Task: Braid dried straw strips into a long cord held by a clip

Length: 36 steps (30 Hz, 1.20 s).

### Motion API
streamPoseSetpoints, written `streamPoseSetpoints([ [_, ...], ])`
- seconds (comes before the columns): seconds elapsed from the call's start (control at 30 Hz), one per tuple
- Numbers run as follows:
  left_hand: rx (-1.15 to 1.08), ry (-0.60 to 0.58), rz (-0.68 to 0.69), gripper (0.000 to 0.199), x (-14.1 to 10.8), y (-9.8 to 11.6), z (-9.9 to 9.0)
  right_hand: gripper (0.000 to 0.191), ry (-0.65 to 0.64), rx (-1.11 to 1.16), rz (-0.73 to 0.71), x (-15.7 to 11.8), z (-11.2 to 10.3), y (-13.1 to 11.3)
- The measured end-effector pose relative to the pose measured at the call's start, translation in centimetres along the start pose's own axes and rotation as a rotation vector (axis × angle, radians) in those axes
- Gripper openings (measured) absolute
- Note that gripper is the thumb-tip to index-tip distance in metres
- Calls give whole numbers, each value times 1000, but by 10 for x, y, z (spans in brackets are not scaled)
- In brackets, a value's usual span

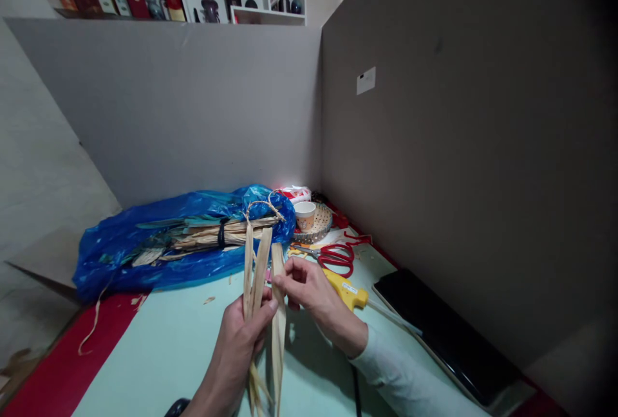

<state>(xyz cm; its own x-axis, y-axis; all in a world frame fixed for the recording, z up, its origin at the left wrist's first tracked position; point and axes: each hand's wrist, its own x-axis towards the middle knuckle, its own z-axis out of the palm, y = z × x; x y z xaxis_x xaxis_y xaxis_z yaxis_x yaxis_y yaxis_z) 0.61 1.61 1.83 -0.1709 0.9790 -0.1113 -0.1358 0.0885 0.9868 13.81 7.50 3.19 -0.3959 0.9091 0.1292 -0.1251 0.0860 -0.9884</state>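
Long pale strips of dried leaf [261, 262] stand up out of my left hand [245, 327], whose fingers and thumb are closed round them. Their lower ends hang below the hand. A separate dried leaf strip [278, 333] is pinched near its top between the thumb and fingers of my right hand [306, 288]. It hangs just right of my left thumb. Beyond the hands lies a tied bundle of dried leaves [207, 237] on an opened blue plastic bag [116, 230]. Red-handled scissors [338, 260] and a yellow glue gun [347, 289] lie near my right hand.
A paper cup [304, 216] stands in a woven basket [322, 224] at the back corner. On the right, a black flat object [434, 327] lies along the grey partition [434, 179]. The pale green table mat [159, 352] has red cloth [62, 365] at its left.
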Motion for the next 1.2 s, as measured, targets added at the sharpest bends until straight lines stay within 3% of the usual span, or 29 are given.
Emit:
streamPoseSetpoints([
  [0.1,-23,11,88,44,0,2,0,16,-82,198,52,0,-2,3],
  [0.17,-39,5,105,48,-1,4,1,9,-61,272,76,0,-4,4],
  [0.3,-17,-34,37,34,-5,8,0,13,5,330,68,-1,-4,3],
  [0.37,26,-50,74,31,-5,8,-2,16,-9,345,82,-1,-4,1],
  [0.5,178,-46,157,32,-2,5,-5,6,-6,280,91,-1,-4,0],
  [0.73,305,68,225,38,-3,8,0,20,87,39,5,0,-4,-2],
  [0.83,256,61,141,38,-3,7,1,24,109,22,-6,-1,-6,-5],
  [0.97,77,-43,-25,40,-5,2,0,29,142,13,-90,0,-9,-5],
  [1.07,-11,-60,-92,43,-6,0,0,26,70,29,-92,-1,-9,-6],
  [1.2,-3,13,-88,45,-2,4,-2,23,-50,39,-28,-4,-3,-8],
])
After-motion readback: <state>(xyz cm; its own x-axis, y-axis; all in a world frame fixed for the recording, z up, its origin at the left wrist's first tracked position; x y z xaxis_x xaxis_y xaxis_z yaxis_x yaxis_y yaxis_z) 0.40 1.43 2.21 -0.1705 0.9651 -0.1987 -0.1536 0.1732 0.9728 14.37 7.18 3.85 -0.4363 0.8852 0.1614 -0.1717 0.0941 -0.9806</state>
